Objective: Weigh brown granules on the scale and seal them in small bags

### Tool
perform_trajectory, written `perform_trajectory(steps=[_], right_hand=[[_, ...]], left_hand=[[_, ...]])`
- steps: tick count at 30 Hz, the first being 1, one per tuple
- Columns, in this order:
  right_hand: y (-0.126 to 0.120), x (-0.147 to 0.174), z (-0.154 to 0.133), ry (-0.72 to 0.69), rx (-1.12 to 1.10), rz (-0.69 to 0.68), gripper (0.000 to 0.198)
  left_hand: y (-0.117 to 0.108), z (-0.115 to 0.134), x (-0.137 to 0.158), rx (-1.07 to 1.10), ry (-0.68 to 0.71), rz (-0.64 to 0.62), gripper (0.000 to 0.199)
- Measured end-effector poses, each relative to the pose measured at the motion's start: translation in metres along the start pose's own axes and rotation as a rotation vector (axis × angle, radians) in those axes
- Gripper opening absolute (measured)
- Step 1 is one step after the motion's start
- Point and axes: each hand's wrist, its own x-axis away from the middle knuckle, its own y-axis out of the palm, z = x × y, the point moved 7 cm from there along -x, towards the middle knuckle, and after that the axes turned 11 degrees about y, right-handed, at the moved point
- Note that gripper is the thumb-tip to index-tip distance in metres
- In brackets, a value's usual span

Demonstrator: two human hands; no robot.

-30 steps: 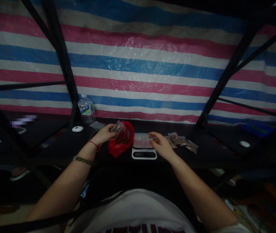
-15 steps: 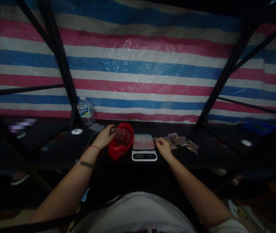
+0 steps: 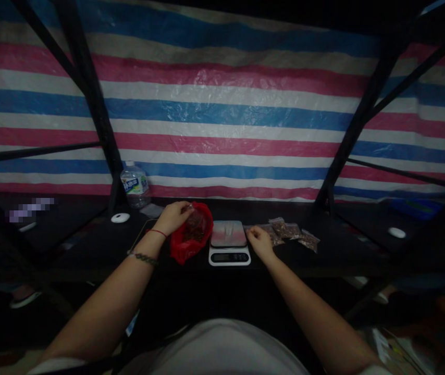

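Note:
My left hand (image 3: 176, 216) pinches the top of a small clear plastic bag (image 3: 196, 221) with brown bits in it. That bag hangs over the open mouth of a red plastic bag (image 3: 183, 253), where more dark brown bits lie. To its right stands a white digital scale (image 3: 229, 258) with a shiny platform; its display looks dark. My right hand (image 3: 259, 241) rests at the scale's right edge with fingers curled together; whatever they hold is hidden. Just beyond it lie several small clear bags of brown pieces (image 3: 285, 229).
A clear plastic bottle (image 3: 135, 187) stands at the back left, with flat clear plastic (image 3: 152, 210) before it. White rounded objects lie at left (image 3: 120, 217) and right (image 3: 396, 233). Black frame posts (image 3: 107, 133) flank the black table; a striped sheet (image 3: 222, 125) hangs behind.
My left hand has shifted slightly right with the small clear bag, which now hangs lower in the red bag's mouth. My right hand stays beside the scale. The whole view has shifted slightly.

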Motion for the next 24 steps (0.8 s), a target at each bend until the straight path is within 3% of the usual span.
perform_trajectory(steps=[3, 8, 11, 16, 24], right_hand=[[0.002, -0.001, 0.001, 0.007, -0.011, -0.017, 0.027], [0.002, -0.001, 0.001, 0.014, 0.004, -0.012, 0.025], [0.002, -0.001, 0.001, 0.013, -0.007, -0.025, 0.026], [0.005, -0.001, 0.006, 0.016, -0.008, -0.038, 0.025], [0.003, 0.000, 0.001, 0.005, 0.004, -0.025, 0.026]], left_hand=[[-0.008, 0.005, -0.011, -0.067, 0.033, -0.018, 0.036], [-0.014, 0.005, -0.021, -0.071, 0.061, -0.168, 0.033], [-0.022, 0.007, -0.023, -0.097, 0.079, -0.111, 0.034], [-0.017, 0.015, -0.019, -0.116, 0.161, -0.147, 0.035], [-0.019, 0.008, -0.014, -0.082, 0.139, -0.049, 0.037]])
